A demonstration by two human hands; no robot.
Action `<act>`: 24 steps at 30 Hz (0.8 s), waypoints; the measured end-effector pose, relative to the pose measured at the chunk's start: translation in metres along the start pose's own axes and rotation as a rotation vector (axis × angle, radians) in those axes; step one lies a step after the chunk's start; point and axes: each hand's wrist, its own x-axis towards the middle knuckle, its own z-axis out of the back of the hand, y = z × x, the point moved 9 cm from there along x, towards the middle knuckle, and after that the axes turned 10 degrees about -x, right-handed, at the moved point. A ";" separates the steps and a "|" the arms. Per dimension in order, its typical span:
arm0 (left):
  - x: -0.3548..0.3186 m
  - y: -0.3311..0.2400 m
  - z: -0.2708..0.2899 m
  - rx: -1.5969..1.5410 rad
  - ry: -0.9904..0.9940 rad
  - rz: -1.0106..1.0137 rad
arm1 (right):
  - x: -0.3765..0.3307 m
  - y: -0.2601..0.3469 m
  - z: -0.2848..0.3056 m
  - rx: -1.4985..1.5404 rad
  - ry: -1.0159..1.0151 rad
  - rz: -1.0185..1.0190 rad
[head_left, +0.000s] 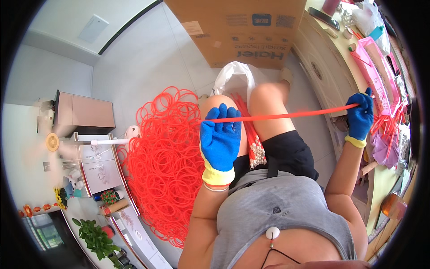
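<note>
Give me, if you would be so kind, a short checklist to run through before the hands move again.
1. Left hand and right hand gloved: ok, both are.
2. Right hand's grip on the red strip: ok, fingers curled around one end.
3. Left hand's grip: cannot tell; the strip crosses its straight fingers, but whether the thumb pins it is unclear.
4. Strip free of slack: ok, it runs nearly straight between the hands.
5. Bundle of red strips near the hands: ok, between the legs.
</note>
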 end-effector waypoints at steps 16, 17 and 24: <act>-0.042 -0.052 -0.117 0.604 0.427 0.105 | -0.090 -0.154 -0.171 -0.901 0.701 -0.208; -0.051 -0.047 -0.114 0.812 0.315 0.130 | -0.105 -0.166 -0.174 -1.189 0.813 -0.307; -0.074 -0.010 -0.114 1.681 0.449 0.290 | -0.180 -0.243 -0.191 -1.699 1.527 0.062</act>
